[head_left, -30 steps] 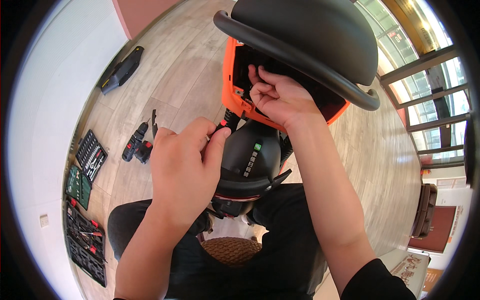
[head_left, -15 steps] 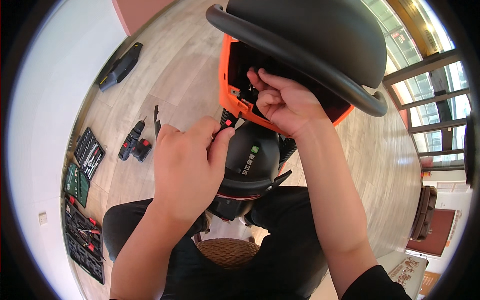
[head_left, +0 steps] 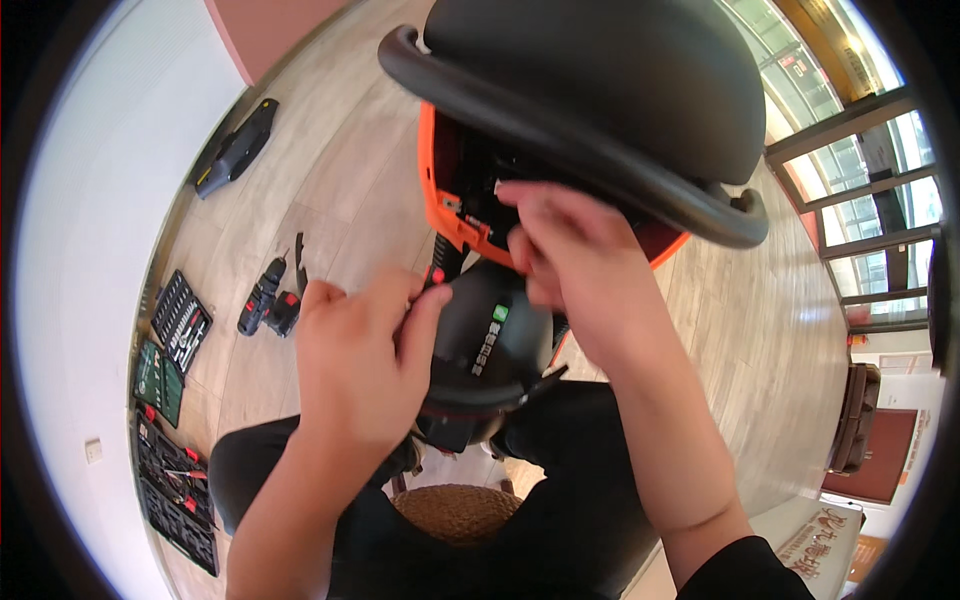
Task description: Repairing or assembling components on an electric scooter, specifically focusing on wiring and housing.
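Note:
My left hand (head_left: pixel 370 355), left of the black rear mudguard (head_left: pixel 495 340), is closed round a slim black thing with a red part (head_left: pixel 437 275), mostly hidden in my fingers. My right hand (head_left: pixel 560 255), blurred, is at the front lip of an orange-rimmed open compartment (head_left: pixel 429 170), its fingers curled, what they hold unclear. Above the compartment sit a black padded seat part (head_left: pixel 595 70) and a curved black handle (head_left: pixel 470 90). Dark fittings show inside.
On the floor at my left lie a cordless drill (head_left: pixel 265 300), black trim pieces (head_left: pixel 235 150) and several tool cases (head_left: pixel 180 325) along a white wall (head_left: pixel 90 300). At right are glazed windows (head_left: pixel 850 220) and brown furniture (head_left: pixel 855 420). My dark-clothed legs (head_left: pixel 580 450) straddle a woven seat (head_left: pixel 450 505).
My right hand has pulled back from inside the compartment toward me and turned. My left hand has shifted slightly downward in the view, as have the floor things.

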A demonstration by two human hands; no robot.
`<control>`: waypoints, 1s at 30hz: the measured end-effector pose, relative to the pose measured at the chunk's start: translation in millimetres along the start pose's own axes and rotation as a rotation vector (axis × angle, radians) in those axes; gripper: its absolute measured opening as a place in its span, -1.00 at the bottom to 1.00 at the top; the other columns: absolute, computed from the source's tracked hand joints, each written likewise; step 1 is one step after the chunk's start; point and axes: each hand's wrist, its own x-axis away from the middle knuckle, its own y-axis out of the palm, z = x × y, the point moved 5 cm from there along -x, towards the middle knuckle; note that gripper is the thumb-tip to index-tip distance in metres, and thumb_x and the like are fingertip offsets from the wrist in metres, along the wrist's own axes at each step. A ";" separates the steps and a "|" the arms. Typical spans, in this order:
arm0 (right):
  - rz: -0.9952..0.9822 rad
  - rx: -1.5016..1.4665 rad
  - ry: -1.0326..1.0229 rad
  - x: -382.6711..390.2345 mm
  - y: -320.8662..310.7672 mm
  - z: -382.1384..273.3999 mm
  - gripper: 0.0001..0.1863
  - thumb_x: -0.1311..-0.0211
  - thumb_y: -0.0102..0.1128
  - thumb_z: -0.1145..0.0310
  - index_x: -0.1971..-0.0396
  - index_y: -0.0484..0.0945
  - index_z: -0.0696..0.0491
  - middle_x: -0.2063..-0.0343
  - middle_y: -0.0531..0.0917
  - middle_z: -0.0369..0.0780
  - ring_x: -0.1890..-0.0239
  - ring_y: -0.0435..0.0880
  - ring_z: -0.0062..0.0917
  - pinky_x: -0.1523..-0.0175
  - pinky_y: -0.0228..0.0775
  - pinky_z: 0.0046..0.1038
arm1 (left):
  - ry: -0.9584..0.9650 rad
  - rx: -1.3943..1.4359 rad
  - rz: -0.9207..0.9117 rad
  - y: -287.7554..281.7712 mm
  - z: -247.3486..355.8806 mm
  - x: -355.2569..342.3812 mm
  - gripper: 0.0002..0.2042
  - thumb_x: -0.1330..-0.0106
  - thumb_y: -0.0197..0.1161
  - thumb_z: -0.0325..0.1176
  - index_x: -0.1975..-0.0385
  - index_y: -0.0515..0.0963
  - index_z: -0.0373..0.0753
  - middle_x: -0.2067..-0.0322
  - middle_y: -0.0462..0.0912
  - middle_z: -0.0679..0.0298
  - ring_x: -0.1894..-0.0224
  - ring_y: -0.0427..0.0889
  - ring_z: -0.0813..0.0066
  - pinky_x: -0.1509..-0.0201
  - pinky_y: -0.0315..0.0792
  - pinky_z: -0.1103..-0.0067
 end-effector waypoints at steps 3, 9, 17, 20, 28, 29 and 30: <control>-0.048 0.499 -0.217 43.1 -17.5 -4.0 -0.73 -0.51 0.12 0.31 -0.03 0.60 0.14 0.52 0.62 -0.17 0.56 0.54 -0.44 0.38 0.41 -0.44 | 0.054 -0.063 0.001 -11.4 4.9 11.5 -0.87 -0.27 0.41 -0.44 0.44 0.55 -0.19 0.75 0.48 0.28 0.68 0.43 0.21 0.32 0.19 0.39; -0.482 1.020 -0.041 61.9 -48.3 20.5 -0.70 -0.41 0.23 0.22 0.06 0.58 0.12 0.49 0.66 -0.05 0.39 0.70 -0.07 0.24 0.53 -0.20 | 0.025 -0.026 -0.107 -6.0 14.1 17.4 -0.88 -0.24 0.44 -0.42 0.38 0.58 -0.19 0.70 0.54 0.37 0.67 0.47 0.33 0.31 0.18 0.44; -0.347 0.359 0.164 56.6 -58.1 -6.2 -0.70 -0.26 0.34 0.43 0.02 0.63 0.13 0.30 0.72 -0.14 0.24 0.74 -0.34 0.04 0.53 -0.42 | 0.067 0.075 -0.267 -1.5 33.6 -0.3 -0.92 -0.28 0.40 -0.50 0.31 0.63 -0.30 0.52 0.66 0.24 0.56 0.57 0.34 0.26 0.25 0.44; -0.307 0.726 -0.004 42.2 -49.1 -0.8 -0.80 -0.27 0.34 0.44 0.13 0.63 0.10 0.34 0.71 -0.16 0.29 0.73 -0.33 0.11 0.53 -0.42 | 0.054 0.037 -0.282 -2.3 28.8 -0.6 -0.92 -0.25 0.41 -0.50 0.34 0.63 -0.30 0.55 0.63 0.23 0.57 0.55 0.32 0.25 0.25 0.44; -0.464 1.027 -0.293 37.3 -40.8 11.6 -0.83 -0.17 0.30 0.32 0.30 0.55 0.05 0.45 0.54 -0.20 0.35 0.65 -0.34 0.24 0.57 -0.32 | 0.020 0.025 -0.304 -13.9 23.5 -1.5 -0.93 -0.26 0.39 -0.53 0.33 0.63 -0.31 0.55 0.63 0.24 0.57 0.54 0.34 0.24 0.25 0.45; -0.489 1.032 -0.294 37.8 -39.8 13.4 -0.82 -0.26 0.27 0.28 0.36 0.53 0.08 0.44 0.59 -0.14 0.32 0.70 -0.26 0.18 0.60 -0.28 | 0.022 0.031 -0.306 -14.4 22.9 -0.5 -0.93 -0.27 0.38 -0.53 0.32 0.63 -0.31 0.53 0.65 0.25 0.56 0.55 0.36 0.24 0.25 0.46; -0.518 1.034 -0.300 38.0 -38.2 14.8 -0.75 -0.35 0.23 0.25 0.42 0.50 0.11 0.42 0.65 -0.08 0.28 0.76 -0.17 0.13 0.63 -0.24 | 0.022 0.032 -0.307 -15.5 22.7 0.4 -0.94 -0.29 0.37 -0.54 0.30 0.63 -0.32 0.51 0.67 0.25 0.55 0.56 0.38 0.24 0.26 0.47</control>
